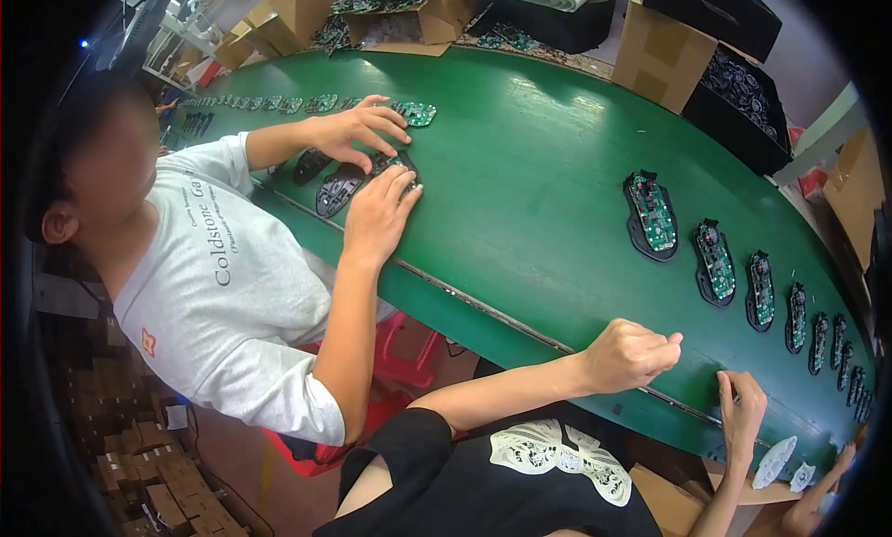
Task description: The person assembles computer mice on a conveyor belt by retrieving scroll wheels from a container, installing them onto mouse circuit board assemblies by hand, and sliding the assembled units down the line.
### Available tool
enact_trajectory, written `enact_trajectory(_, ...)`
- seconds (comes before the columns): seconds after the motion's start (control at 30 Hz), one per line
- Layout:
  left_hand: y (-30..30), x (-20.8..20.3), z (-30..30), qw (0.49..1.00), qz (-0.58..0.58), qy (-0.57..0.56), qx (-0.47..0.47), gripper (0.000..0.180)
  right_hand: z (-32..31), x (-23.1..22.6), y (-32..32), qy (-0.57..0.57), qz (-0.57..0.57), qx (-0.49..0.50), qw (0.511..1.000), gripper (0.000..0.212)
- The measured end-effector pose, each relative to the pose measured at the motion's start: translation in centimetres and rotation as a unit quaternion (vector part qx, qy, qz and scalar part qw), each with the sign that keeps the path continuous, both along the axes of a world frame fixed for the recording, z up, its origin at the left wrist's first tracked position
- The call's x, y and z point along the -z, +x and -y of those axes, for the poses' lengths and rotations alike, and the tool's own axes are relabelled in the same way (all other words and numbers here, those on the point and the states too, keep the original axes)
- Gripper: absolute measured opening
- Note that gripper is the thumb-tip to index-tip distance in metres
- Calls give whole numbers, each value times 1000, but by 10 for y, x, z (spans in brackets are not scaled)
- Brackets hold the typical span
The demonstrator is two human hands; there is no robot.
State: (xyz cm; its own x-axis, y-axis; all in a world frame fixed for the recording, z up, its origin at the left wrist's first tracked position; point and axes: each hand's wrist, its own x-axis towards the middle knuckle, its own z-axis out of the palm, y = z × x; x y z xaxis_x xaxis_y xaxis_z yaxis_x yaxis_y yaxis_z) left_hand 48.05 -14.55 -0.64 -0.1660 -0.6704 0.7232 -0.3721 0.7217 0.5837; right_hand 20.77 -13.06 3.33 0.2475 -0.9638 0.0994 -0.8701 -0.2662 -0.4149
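My left hand (632, 356) is closed in a fist above the near edge of the green table; anything inside it is hidden. To its right, my right hand (741, 407) hangs over the same edge, fingers bent and thumb a little apart, with nothing visible in it. Beyond both lies a black mouse-shaped base with a green circuit board (652, 216). A second such base with its board (714, 264) lies closer to my right hand, and a third (760, 291) follows. Neither hand touches them.
At left a co-worker's hands (376, 207) handle a black shell, beside a loose circuit board (413, 114) and another black shell (338, 189). More assemblies curve along the right. Cardboard boxes (662, 49) and a black bin of parts (739, 100) stand behind the green table (520, 193).
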Motion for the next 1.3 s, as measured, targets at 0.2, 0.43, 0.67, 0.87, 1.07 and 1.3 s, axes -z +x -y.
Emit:
enact_trajectory(0.2, 4, -5, 4, 998, 13, -13, -53, 27, 0, -3, 7, -10, 3, 9, 1000, 10)
enact_trajectory(0.43, 5, -12, 8, 994, -21, -25, -108, 29, -3, -2, 11, -7, 8, 1, 1000, 8)
enact_trajectory(0.67, 13, -16, 1, 998, -7, 2, -66, 40, -2, -4, 14, -15, 10, 3, 1000, 8)
enact_trajectory(0.87, 50, -30, 10, 994, -62, 12, -88, 50, 3, -5, 22, -31, 9, -4, 999, 8)
enact_trajectory(1.07, 117, -26, 29, 965, 84, 14, -249, 28, 6, -24, 3, 10, 0, 68, 998, 8)
enact_trajectory(1.3, 215, -29, -5, 853, 229, 186, -431, 49, 118, -56, 41, -108, 18, -45, 993, 12)
